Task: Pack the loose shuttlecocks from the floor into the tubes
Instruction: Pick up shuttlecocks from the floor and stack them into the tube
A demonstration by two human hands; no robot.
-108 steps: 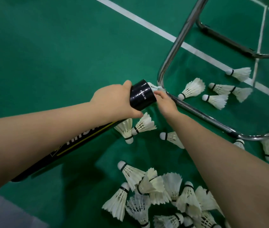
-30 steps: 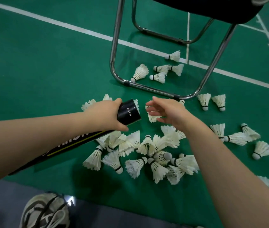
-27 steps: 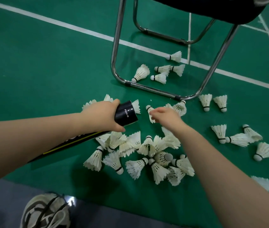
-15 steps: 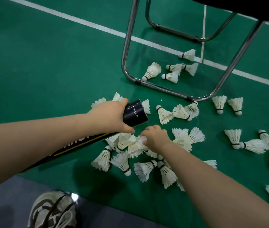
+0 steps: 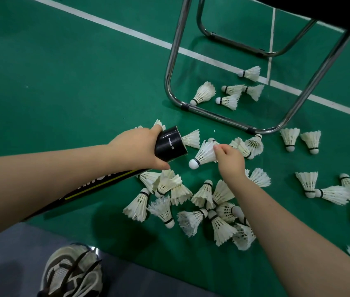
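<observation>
Shuttlecock number one right now is up off the floor, pinched by its feathers in the right grip, with the fingers and thumb curled onto the white skirt. Its round cork tip points down toward the left grip and sits just beside the open end of the tube. The left grip is wrapped round the black tube close to its mouth, and the rest of the tube runs back under that arm. The cork could bump the rim and miss the hole if the tube wobbles. The thin feathers could bend or snap if the right grip squeezes hard or pushes it in crooked. Right under the right grip lies a big heap of shuttlecocks, and that arm could brush them and send them rolling. The floor is a smooth green court with a white line far past both grips. Shiny chair legs stand beyond the grips, with a few shuttlecocks lying between them, so those may be hard to reach. Back behind the left grip there is a grey strip and a shoe.
</observation>
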